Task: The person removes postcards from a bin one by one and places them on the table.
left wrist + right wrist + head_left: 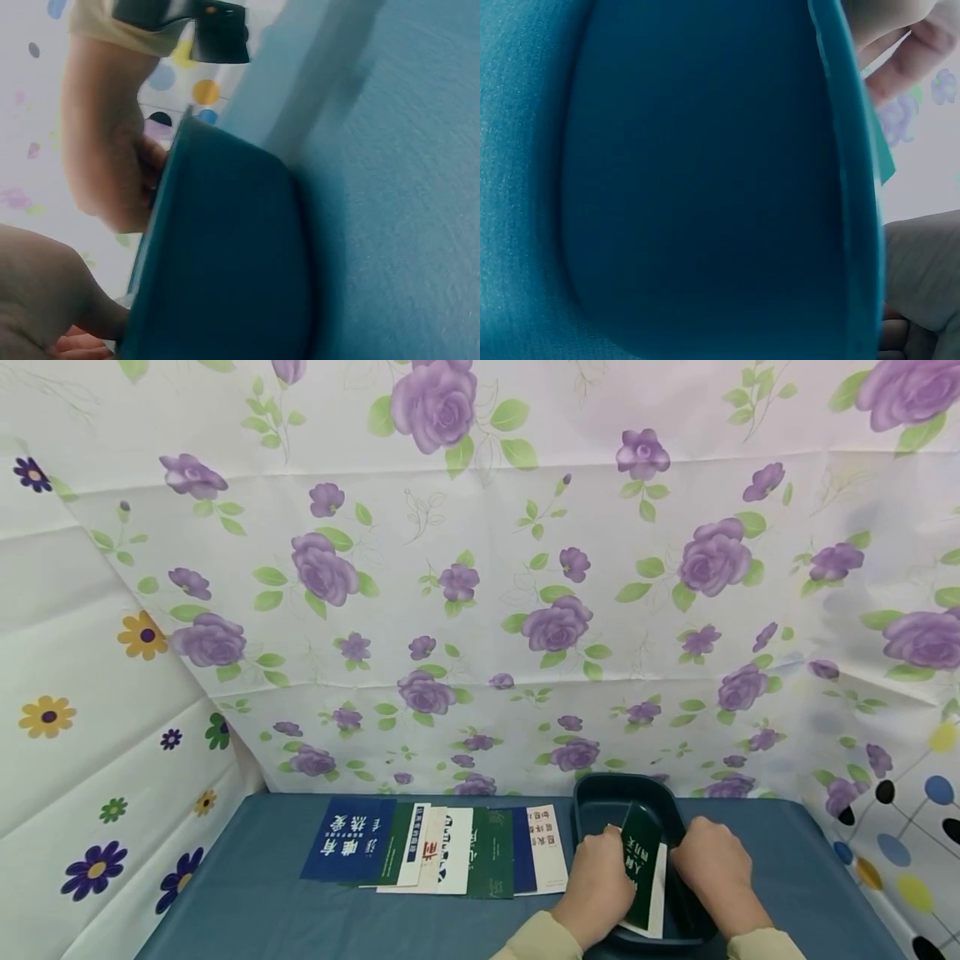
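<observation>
In the head view a dark green card (640, 868) with white lettering slants inside the dark teal bin (630, 781), a white card (658, 893) showing behind its right edge. My left hand (600, 877) pinches the green card along its left edge. Across from it my right hand (712, 868) lies over the bin's right side, close to the white card, with fingers bent down; I cannot tell whether they grip anything. The left wrist view has my left hand (45, 292) at the bin's rim (161, 202). In the right wrist view a green corner (885, 154) juts above the rim.
Left of the bin, several overlapping cards lie in a row on the teal tablecloth (247, 910), from a blue card (348, 839) to a cream card (551, 852). A floral sheet (480, 635) hangs behind the table, with patterned sheets on both sides.
</observation>
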Motion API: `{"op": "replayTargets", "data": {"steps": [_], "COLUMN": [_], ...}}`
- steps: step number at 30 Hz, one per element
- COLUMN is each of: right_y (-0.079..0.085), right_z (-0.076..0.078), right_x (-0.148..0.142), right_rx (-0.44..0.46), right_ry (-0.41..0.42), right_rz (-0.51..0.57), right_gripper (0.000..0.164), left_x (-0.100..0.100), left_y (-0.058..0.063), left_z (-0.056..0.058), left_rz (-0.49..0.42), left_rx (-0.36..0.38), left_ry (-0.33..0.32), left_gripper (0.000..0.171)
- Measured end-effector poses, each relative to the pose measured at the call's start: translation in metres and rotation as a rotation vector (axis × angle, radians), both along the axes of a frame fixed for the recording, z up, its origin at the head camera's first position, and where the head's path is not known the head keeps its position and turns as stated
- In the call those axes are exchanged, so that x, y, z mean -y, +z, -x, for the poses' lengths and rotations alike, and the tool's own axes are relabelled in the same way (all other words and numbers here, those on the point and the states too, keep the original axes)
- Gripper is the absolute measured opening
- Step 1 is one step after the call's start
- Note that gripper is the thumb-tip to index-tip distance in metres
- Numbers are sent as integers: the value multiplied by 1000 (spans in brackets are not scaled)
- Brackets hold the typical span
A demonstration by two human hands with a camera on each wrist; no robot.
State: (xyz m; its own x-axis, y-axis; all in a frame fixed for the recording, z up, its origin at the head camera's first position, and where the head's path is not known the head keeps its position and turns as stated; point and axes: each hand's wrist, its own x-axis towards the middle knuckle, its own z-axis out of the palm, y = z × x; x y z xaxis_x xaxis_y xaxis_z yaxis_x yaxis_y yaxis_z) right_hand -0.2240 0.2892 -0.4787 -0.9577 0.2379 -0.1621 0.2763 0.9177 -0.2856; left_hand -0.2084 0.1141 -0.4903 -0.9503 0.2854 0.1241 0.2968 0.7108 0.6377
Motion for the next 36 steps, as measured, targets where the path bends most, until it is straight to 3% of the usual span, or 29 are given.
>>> {"op": "replayTargets", "data": {"steps": [7, 12, 27, 36], "right_y": [-1, -3, -5, -5], "right_z": [0, 0, 0, 1], "right_x": [1, 1, 2, 2], "right_rx": [-16, -10, -31, -25], "right_ry": [-3, -5, -22, -29], "right_rz": [-5, -13, -24, -29], "right_gripper": [25, 20, 21, 24], "left_x": [20, 39, 134, 189], "left_y": [9, 18, 37, 48], "left_z": [2, 5, 23, 24], "left_rz": [-195, -309, -276, -267], "left_rx": [-32, -34, -298, -351], "left_ry": [28, 66, 351, 452], "left_gripper": [29, 30, 36, 35]}}
